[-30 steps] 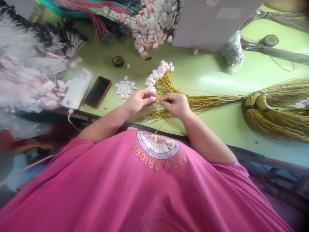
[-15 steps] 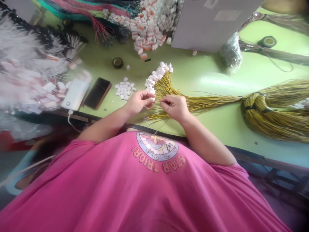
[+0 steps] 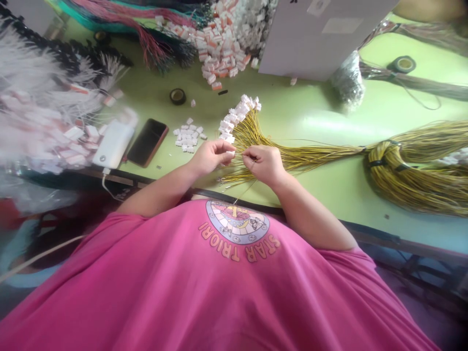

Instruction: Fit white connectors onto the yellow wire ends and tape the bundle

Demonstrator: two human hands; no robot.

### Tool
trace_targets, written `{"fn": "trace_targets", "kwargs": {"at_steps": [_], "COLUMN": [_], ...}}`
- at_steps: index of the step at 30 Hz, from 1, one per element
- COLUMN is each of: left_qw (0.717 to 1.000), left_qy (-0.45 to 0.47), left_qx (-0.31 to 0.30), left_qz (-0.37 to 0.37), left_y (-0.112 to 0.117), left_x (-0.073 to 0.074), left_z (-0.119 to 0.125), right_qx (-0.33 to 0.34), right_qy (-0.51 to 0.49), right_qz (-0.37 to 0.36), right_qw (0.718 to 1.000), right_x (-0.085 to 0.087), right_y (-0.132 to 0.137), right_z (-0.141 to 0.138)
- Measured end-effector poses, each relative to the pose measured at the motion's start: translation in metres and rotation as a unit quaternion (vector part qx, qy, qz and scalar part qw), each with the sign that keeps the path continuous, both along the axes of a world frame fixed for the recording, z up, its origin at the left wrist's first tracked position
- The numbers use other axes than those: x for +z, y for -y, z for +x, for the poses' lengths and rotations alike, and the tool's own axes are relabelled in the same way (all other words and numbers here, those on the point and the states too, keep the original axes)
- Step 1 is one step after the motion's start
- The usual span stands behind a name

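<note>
Change over the last second slight: left hand [image 3: 211, 156] keeps a small white connector [image 3: 231, 153] pinched between thumb and finger, right hand [image 3: 265, 164] just to its right stays closed, apparently on a thin wire [image 3: 249, 188], so from where I stand the work seems at the same stage. Slender glossy yellow wires [image 3: 314, 154] fan leftward beyond both hands into blocky white plastic ends [image 3: 236, 117]; loose white pieces [image 3: 188, 135] lie on smooth green tabletop [image 3: 310, 105], farther left a flat black phone [image 3: 148, 141]
</note>
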State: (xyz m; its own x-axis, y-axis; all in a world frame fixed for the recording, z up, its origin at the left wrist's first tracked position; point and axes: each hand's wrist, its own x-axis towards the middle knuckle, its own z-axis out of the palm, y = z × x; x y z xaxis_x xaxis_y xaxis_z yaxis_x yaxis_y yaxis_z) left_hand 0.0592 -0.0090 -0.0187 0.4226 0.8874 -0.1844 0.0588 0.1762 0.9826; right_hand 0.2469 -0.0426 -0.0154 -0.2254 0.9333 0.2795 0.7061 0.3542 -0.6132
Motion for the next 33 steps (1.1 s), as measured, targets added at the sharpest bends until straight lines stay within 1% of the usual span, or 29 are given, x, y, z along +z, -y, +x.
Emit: {"fn": "trace_targets", "kwargs": {"at_steps": [5, 10, 14, 16, 18, 20, 21, 22, 23, 24, 25, 26, 27, 28, 29, 30, 32, 33], "left_qw": [1.0, 1.0, 0.999, 0.997, 0.99, 0.977, 0.968, 0.958, 0.948, 0.934, 0.912, 0.885, 0.858, 0.839, 0.823, 0.814, 0.812, 0.82], "left_qy": [-0.018, 0.002, -0.013, -0.046, -0.089, -0.139, -0.168, -0.201, -0.24, -0.286, -0.341, -0.398, -0.45, -0.489, -0.519, -0.537, -0.543, -0.533], "left_qx": [0.014, 0.013, -0.033, -0.059, -0.085, -0.108, -0.112, -0.1, -0.073, -0.031, 0.026, 0.076, 0.103, 0.109, 0.107, 0.097, 0.078, 0.074], "left_qz": [-0.013, -0.023, 0.007, 0.032, 0.068, 0.12, 0.147, 0.176, 0.198, 0.213, 0.226, 0.231, 0.226, 0.214, 0.206, 0.201, 0.199, 0.197], "left_y": [0.001, 0.0, 0.004, 0.004, -0.003, -0.021, -0.035, -0.051, -0.069, -0.088, -0.107, -0.124, -0.139, -0.152, -0.161, -0.168, -0.172, -0.168], "left_x": [0.004, 0.008, 0.006, 0.007, 0.012, 0.02, 0.023, 0.026, 0.028, 0.028, 0.027, 0.024, 0.02, 0.015, 0.01, 0.006, 0.004, 0.006], "left_z": [0.004, 0.006, 0.006, 0.005, 0.001, -0.004, -0.009, -0.014, -0.02, -0.026, -0.033, -0.039, -0.045, -0.049, -0.052, -0.055, -0.055, -0.054], "right_qx": [0.028, 0.038, 0.049, 0.048, 0.043, 0.031, 0.019, 0.006, -0.004, -0.012, -0.015, -0.014, -0.008, 0.003, 0.016, 0.035, 0.076, 0.094], "right_qy": [-0.013, -0.031, -0.006, 0.0, -0.015, -0.049, -0.073, -0.1, -0.127, -0.151, -0.168, -0.177, -0.175, -0.166, -0.155, -0.146, -0.151, -0.165], "right_qz": [-0.01, -0.016, -0.018, -0.022, -0.027, -0.023, -0.017, -0.013, -0.014, -0.023, -0.041, -0.066, -0.092, -0.116, -0.134, -0.145, -0.156, -0.161], "right_qw": [0.999, 0.999, 0.999, 0.999, 0.999, 0.998, 0.997, 0.995, 0.992, 0.988, 0.985, 0.982, 0.98, 0.979, 0.979, 0.978, 0.973, 0.968], "right_x": [0.001, 0.002, -0.002, -0.003, -0.004, -0.004, -0.003, -0.003, -0.002, -0.001, 0.0, 0.002, 0.004, 0.006, 0.008, 0.011, 0.014, 0.014], "right_y": [0.0, 0.0, 0.002, 0.002, -0.001, -0.005, -0.007, -0.009, -0.011, -0.013, -0.014, -0.014, -0.014, -0.013, -0.011, -0.01, -0.008, -0.007], "right_z": [0.0, 0.0, -0.003, -0.004, -0.003, 0.0, 0.002, 0.004, 0.007, 0.009, 0.011, 0.013, 0.014, 0.015, 0.016, 0.016, 0.017, 0.017]}}
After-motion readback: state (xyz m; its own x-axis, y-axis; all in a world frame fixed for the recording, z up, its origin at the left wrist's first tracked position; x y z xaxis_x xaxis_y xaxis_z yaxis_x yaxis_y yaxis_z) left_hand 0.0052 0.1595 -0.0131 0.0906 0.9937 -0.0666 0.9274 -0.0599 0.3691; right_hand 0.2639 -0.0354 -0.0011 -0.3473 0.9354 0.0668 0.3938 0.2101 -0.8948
